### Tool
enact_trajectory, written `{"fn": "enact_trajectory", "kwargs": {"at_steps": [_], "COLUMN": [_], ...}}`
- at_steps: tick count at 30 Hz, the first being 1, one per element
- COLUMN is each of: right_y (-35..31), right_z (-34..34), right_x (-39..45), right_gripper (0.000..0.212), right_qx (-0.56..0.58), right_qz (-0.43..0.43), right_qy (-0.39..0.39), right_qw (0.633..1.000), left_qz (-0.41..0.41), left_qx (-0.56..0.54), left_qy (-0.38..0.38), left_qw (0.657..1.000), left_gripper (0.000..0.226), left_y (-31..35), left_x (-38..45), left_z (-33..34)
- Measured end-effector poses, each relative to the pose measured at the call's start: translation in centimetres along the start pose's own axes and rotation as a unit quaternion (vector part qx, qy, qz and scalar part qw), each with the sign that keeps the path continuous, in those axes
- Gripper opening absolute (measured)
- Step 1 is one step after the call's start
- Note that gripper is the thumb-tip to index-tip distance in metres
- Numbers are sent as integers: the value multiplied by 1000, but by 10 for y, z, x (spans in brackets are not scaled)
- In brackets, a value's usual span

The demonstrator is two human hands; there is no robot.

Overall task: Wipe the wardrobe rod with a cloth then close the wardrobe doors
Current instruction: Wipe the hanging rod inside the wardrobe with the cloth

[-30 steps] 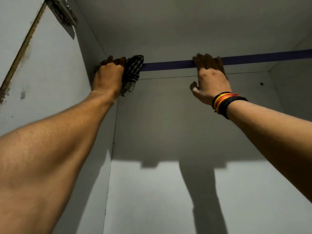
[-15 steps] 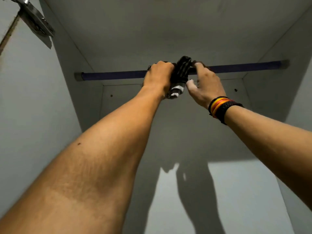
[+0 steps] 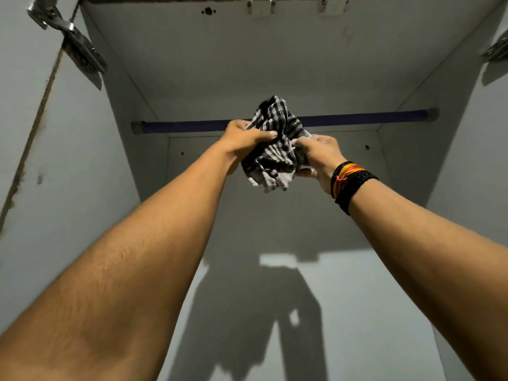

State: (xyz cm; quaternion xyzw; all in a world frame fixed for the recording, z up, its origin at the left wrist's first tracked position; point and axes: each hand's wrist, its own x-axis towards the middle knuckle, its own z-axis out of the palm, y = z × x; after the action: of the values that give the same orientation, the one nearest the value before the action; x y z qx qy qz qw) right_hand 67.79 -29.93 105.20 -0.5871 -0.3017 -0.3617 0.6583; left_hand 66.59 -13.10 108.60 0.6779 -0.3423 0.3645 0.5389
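Observation:
A dark blue wardrobe rod (image 3: 357, 119) spans the grey wardrobe from the left wall to the right wall, high up near the top panel. A black-and-white checked cloth (image 3: 275, 145) is bunched in front of the rod's middle and hides that stretch of it. My left hand (image 3: 244, 140) grips the cloth's left side. My right hand (image 3: 316, 158), with black, red and yellow bands at the wrist, grips its right side. Both hands sit slightly below the rod and do not touch it.
The open left door (image 3: 27, 133) stands at the left with a metal hinge (image 3: 74, 45) near its top. A second hinge (image 3: 494, 50) shows at the right edge. Two small metal catches (image 3: 261, 5) sit on the wardrobe's top front edge. The grey back panel (image 3: 275, 229) carries my shadow.
My left hand slid the cloth along the rod from its left end to the middle. Both hands then came off the rod and now bunch the cloth between them. The view pulled back.

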Motion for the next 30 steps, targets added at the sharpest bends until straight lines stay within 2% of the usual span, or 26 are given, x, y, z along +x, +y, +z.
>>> {"fn": "enact_trajectory", "kwargs": {"at_steps": [2, 5, 7, 11, 14, 19, 24, 27, 30], "right_y": [4, 12, 20, 53, 80, 101, 111, 128, 146], "right_z": [1, 3, 3, -2, -8, -43, -96, -116, -125], "right_x": [-5, -19, -34, -86, -142, -213, -294, -351, -422], "right_gripper": [7, 18, 20, 33, 35, 32, 39, 38, 27], "right_qx": [2, 33, 78, 140, 121, 71, 3, -15, -19], "right_qz": [26, 71, 108, 195, 269, 340, 394, 427, 480], "right_qy": [23, 51, 53, 9, 29, 76, 55, 46, 19], "right_qw": [999, 996, 990, 971, 955, 935, 918, 903, 877], "left_qz": [-46, -104, -144, -223, -273, -353, -417, -447, -478], "left_qx": [-32, -51, -57, -52, -14, -18, -5, 5, 58], "left_qy": [-30, -52, -42, 6, 2, -8, -2, 26, 50], "left_qw": [998, 992, 987, 974, 962, 935, 909, 894, 875], "left_gripper": [16, 33, 43, 59, 59, 56, 25, 24, 28], "left_y": [-6, -22, -35, -62, -74, -85, -84, -93, -111], "left_x": [-9, -18, -26, -66, -120, -211, -313, -379, -456], "left_z": [-5, -5, 2, 17, 30, 58, 89, 107, 121]}}
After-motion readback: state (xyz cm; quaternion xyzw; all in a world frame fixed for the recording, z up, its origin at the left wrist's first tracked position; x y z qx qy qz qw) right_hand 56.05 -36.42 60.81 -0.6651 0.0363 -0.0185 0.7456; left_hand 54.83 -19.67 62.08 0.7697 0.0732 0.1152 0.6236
